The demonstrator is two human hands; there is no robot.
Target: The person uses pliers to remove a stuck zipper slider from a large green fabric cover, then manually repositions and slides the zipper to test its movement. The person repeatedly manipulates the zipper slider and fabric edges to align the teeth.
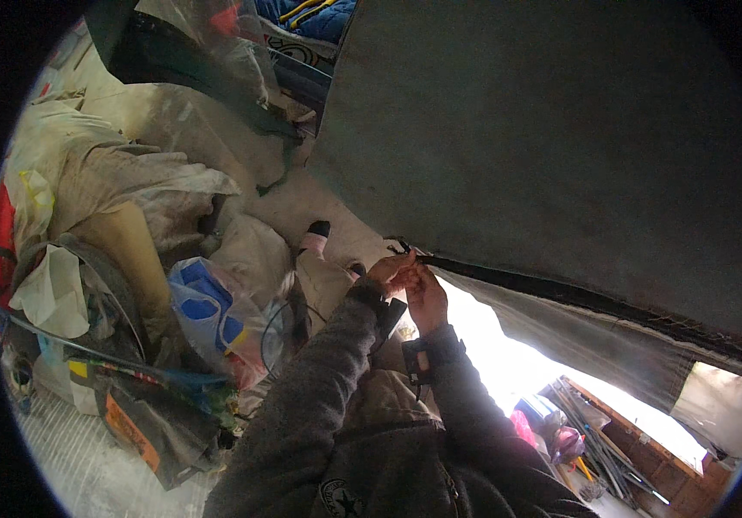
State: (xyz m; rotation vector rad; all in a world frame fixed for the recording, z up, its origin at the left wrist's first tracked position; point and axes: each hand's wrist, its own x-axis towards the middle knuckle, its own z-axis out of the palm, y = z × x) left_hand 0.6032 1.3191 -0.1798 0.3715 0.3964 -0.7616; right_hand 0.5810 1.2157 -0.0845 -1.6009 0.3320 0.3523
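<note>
My left hand [388,274] and my right hand [425,295] meet at the lower edge of a large dark grey fabric panel [535,147], at the left end of a black band [561,306] along it. The fingers of both are pinched together there on something small that I cannot make out, perhaps part of that edge. Short dark cord ends [398,247] show just above my fingers. A lighter grey sheet [552,332] hangs below the band, with bright light under it. Each wrist has a dark device strapped on. My foot in a pink-and-black sock [313,240] shows just left of my hands.
Crumpled pale cloths [120,168], a tan pad [125,250], a bag with blue contents [207,302] and a dark bag [159,432] crowd the left side. Blue material [306,17] lies at the top. Poles [595,440], plastic bags and a wooden box [664,466] sit at lower right.
</note>
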